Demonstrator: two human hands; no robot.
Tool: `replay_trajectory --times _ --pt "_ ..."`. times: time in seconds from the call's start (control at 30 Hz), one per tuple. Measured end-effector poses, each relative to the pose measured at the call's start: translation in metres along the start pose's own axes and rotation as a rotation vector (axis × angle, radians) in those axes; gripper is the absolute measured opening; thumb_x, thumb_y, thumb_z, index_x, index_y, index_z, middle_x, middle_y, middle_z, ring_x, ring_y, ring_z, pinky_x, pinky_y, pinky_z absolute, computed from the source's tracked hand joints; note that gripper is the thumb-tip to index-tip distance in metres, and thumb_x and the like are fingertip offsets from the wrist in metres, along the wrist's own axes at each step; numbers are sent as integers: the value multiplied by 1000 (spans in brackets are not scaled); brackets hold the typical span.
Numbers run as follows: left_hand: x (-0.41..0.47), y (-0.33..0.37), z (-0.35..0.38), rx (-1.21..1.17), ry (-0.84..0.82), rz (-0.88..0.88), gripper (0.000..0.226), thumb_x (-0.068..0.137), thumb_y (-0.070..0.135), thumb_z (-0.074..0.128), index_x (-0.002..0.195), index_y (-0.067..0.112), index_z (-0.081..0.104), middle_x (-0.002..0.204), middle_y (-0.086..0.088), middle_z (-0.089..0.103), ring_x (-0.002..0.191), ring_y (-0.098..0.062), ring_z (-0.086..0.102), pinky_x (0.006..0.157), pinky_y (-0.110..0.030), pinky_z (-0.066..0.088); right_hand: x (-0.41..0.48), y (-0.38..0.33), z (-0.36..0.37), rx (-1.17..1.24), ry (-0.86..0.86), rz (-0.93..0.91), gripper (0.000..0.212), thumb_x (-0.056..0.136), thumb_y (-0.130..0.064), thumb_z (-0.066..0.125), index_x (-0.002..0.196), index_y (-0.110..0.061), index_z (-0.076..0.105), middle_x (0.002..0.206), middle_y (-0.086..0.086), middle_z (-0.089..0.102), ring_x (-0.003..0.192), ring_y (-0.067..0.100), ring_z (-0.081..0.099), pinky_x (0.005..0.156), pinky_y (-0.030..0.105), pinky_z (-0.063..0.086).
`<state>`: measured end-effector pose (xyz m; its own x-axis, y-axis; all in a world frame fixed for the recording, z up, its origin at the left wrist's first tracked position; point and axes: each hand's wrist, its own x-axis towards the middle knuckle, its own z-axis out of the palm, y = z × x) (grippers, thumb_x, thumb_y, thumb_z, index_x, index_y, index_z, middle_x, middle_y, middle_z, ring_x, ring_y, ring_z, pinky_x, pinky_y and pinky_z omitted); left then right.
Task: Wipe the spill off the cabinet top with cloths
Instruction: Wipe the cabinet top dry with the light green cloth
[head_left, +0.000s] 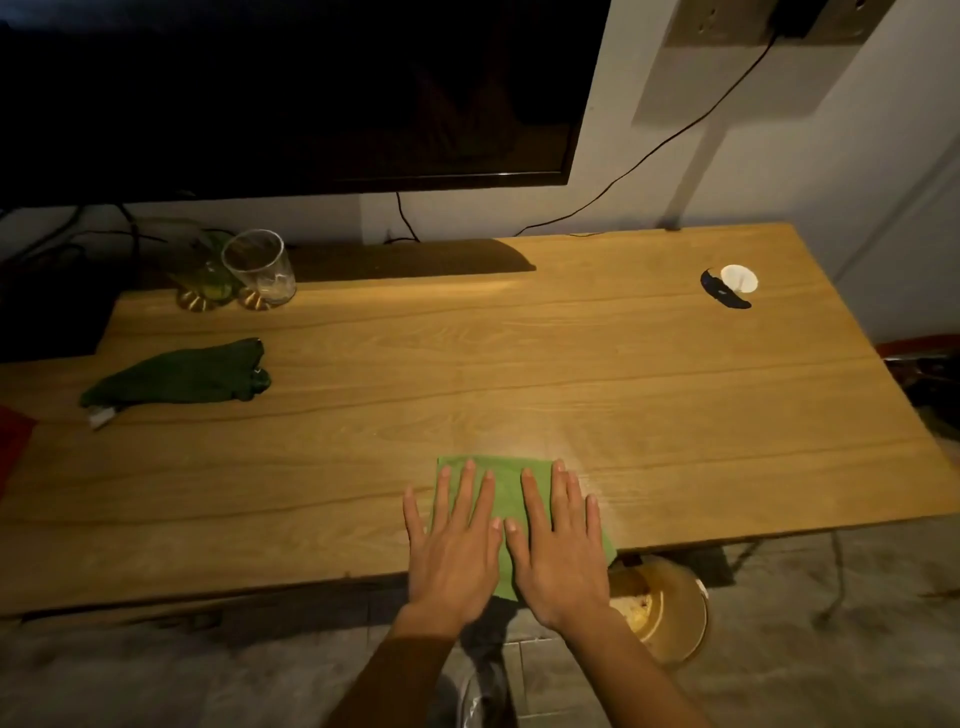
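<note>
A light green cloth (506, 475) lies flat at the front edge of the wooden cabinet top (571, 374), one corner hanging over the edge. My left hand (454, 545) and my right hand (558, 545) press flat on it side by side, fingers spread, thumbs nearly touching. A dark green cloth (182, 379) lies crumpled at the left, apart from both hands. A faint pale sheen on the wood (524, 441) shows just beyond the light green cloth; I cannot tell if it is liquid.
Two glasses, one clear (260, 270) and one greenish (205, 275), stand at the back left under a dark screen (291, 88). A white cap with a black piece (735, 283) lies at the back right. A brown bowl (670, 608) sits on the floor below the front edge.
</note>
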<state>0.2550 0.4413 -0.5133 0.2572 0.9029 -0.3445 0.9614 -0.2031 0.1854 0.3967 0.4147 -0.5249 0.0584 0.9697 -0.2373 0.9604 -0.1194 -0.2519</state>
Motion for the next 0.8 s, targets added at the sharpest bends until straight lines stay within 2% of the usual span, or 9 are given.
replay_trajectory --times 0.17,0.33,0.47,0.53,0.67,0.8 --pt "14 1 5 21 26 -22 62 91 52 -16 151 36 -18 158 9 -31 145 -22 -33 112 -64 -22 12 -2 9 -36 18 74 64 97 -62 -2 154 -34 -13 161 4 -26 145 19 -33 116 45 -22" --pt "37 7 1 18 60 -62 68 88 53 -18 153 34 -11 159 8 -29 145 -24 -31 114 -63 -17 29 0 3 -31 64 47 63 99 -60 6 156 -33 4 164 6 -8 151 22 -13 119 49 -8" --pt "61 9 -3 0 121 -114 62 93 51 -9 153 36 -6 162 7 -15 150 -24 -18 115 -65 -13 59 9 -5 -37 59 -18 63 98 -62 4 155 -38 -5 163 4 -16 149 19 -23 119 51 -11" --pt "79 9 -7 1 128 -121 60 94 51 -7 153 37 -7 162 7 -14 150 -25 -17 114 -66 -13 77 10 -10 -56 60 -22 63 97 -61 2 154 -38 -7 163 5 -19 148 19 -25 119 52 -11" --pt "126 7 -17 8 159 -139 65 87 54 -23 150 40 -16 162 7 -20 148 -23 -24 114 -65 -15 123 11 -19 -76 74 -17 63 98 -60 4 155 -35 -7 164 8 -16 149 20 -23 119 55 -8" --pt "186 3 -36 -10 230 -125 64 92 52 -15 154 38 -4 164 5 -11 151 -24 -15 115 -65 -9 188 13 -30 -102 95 -17 63 98 -60 1 154 -36 -11 164 7 -18 149 20 -24 119 55 -10"
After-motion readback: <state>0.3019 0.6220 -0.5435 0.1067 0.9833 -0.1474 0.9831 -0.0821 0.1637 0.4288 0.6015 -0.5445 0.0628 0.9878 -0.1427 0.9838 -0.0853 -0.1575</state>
